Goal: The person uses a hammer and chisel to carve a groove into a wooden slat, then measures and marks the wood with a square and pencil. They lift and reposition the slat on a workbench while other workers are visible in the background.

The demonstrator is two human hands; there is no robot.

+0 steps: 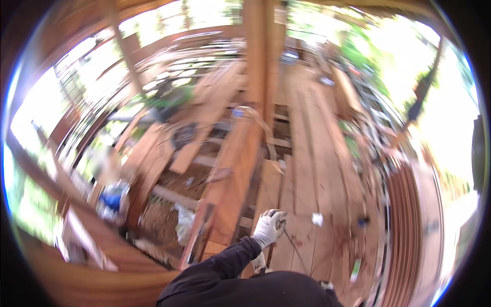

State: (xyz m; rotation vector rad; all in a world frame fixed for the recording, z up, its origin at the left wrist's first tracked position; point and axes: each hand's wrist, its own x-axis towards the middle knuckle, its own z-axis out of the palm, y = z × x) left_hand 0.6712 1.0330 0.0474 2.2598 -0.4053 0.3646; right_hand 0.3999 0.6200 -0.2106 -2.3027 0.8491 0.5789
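My left hand [269,228], in a whitish work glove with darkened fingertips, reaches out from a dark sleeve over the plank floor. Its fingers are curled closed around a thin dark cord [294,244], which trails from the hand toward my body. A pale object under my forearm is too covered to name. My right hand does not show clearly; only a small pale patch appears beside my dark clothing at the lower edge. Left of the hand lies a thick reddish timber beam [238,169], with a dark long-handled tool [200,231] near its close end.
A wooden post [259,56] rises ahead. Left of the beam, gaps between planks expose soil, a clear plastic bag [184,224] and a person [110,179]. Floor planks [304,128] run ahead, with a white scrap [317,219] on them. Stacked brown corrugated sheets [404,215] stand right.
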